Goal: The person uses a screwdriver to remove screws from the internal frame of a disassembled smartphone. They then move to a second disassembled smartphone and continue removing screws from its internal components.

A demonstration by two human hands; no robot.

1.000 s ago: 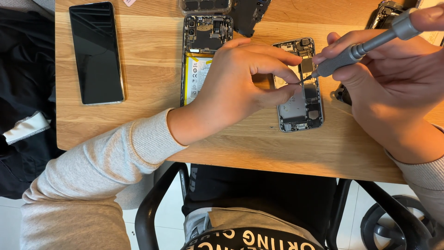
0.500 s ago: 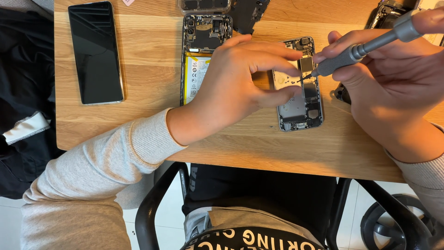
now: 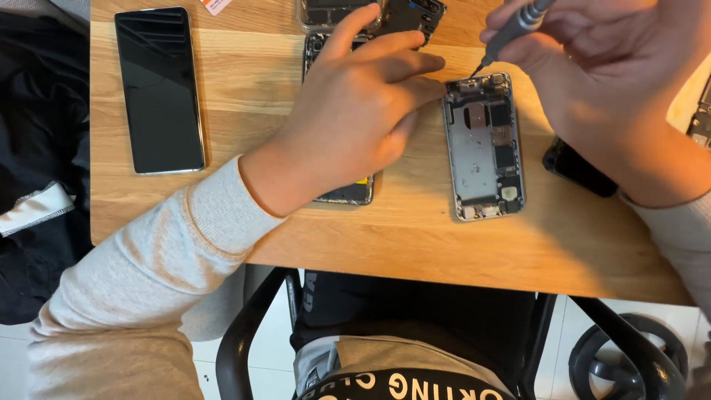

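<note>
An opened phone shell (image 3: pixel 483 148) with bare metal interior and small parts lies on the wooden table (image 3: pixel 415 244). My left hand (image 3: pixel 355 111) rests flat beside it, fingertips touching the shell's upper left edge and covering a second opened phone (image 3: pixel 348 194). My right hand (image 3: pixel 592 67) grips a grey precision screwdriver (image 3: pixel 511 30), whose tip hovers at the shell's top edge.
A black phone (image 3: pixel 159 89) lies screen-up at the table's left. More dismantled phone parts (image 3: pixel 370 11) sit at the far edge, a dark part (image 3: pixel 574 167) lies under my right wrist. Dark cloth (image 3: pixel 33 185) hangs left; a black chair (image 3: pixel 415 333) is below.
My left hand let go of the shell's middle and now lies flat to its left. The screwdriver tip moved from the shell's middle up to its top edge. The view shifted closer.
</note>
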